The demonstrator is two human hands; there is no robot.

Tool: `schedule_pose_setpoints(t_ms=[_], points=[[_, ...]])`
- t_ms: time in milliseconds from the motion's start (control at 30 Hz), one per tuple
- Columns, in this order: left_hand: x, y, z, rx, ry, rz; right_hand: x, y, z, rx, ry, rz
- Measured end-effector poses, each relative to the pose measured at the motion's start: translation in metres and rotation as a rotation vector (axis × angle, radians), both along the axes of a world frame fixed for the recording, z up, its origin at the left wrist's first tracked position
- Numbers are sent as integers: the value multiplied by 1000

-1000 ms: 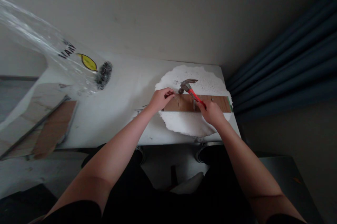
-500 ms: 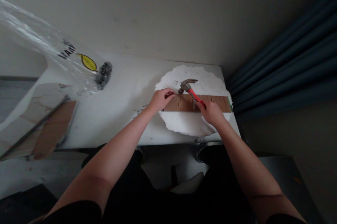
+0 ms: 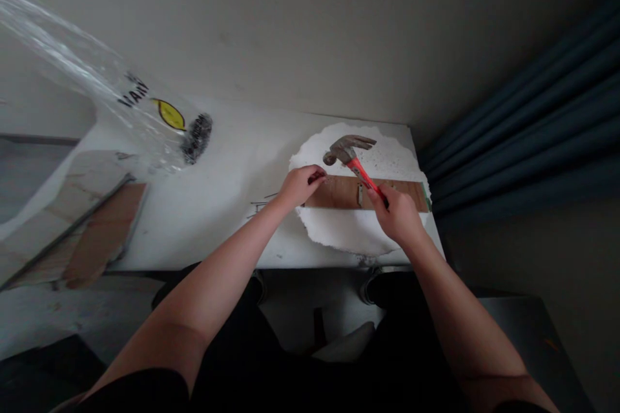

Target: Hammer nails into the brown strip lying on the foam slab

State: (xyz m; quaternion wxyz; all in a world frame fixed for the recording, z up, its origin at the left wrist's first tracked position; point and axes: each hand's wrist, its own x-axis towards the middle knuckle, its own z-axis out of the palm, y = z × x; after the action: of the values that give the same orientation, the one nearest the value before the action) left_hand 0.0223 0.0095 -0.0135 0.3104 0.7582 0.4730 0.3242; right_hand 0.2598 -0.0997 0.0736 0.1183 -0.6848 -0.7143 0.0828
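A claw hammer [image 3: 349, 149] with a red handle is gripped in my right hand [image 3: 400, 214]; its head hangs above the far edge of a brown wooden board [image 3: 339, 196]. The board lies across a white, ragged-edged slab [image 3: 349, 229]. My left hand [image 3: 301, 185] rests at the board's left end, fingertips pinched together close to the hammer's striking face. Whatever those fingers hold is too small to make out. A small metallic piece [image 3: 360, 195] sits on the middle of the board.
Several loose nails [image 3: 261, 206] lie left of the slab on the white table [image 3: 194, 225]. A clear plastic bag [image 3: 140, 122] with a yellow print and brown board pieces [image 3: 104, 232] occupy the left side. A dark curtain [image 3: 533, 116] hangs at the right.
The hammer has been raised, its head now higher off the board, and my right hand has shifted slightly right. My left hand keeps its pinch at the board's left end.
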Motion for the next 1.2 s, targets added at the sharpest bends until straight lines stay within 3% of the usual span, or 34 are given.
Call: schedule_pose_setpoints(t_ms=[267, 467, 633, 1200], points=[[0, 2, -2, -7, 61, 43, -11, -2, 7, -77, -42, 13], [0, 2, -1, 37, 42, -3, -8, -4, 14, -23, -38, -13], [0, 3, -1, 99, 55, 20, -8, -5, 12, -93, -59, -3], [-1, 6, -6, 147, 55, -16, -11, -3, 9, -82, -53, 11]])
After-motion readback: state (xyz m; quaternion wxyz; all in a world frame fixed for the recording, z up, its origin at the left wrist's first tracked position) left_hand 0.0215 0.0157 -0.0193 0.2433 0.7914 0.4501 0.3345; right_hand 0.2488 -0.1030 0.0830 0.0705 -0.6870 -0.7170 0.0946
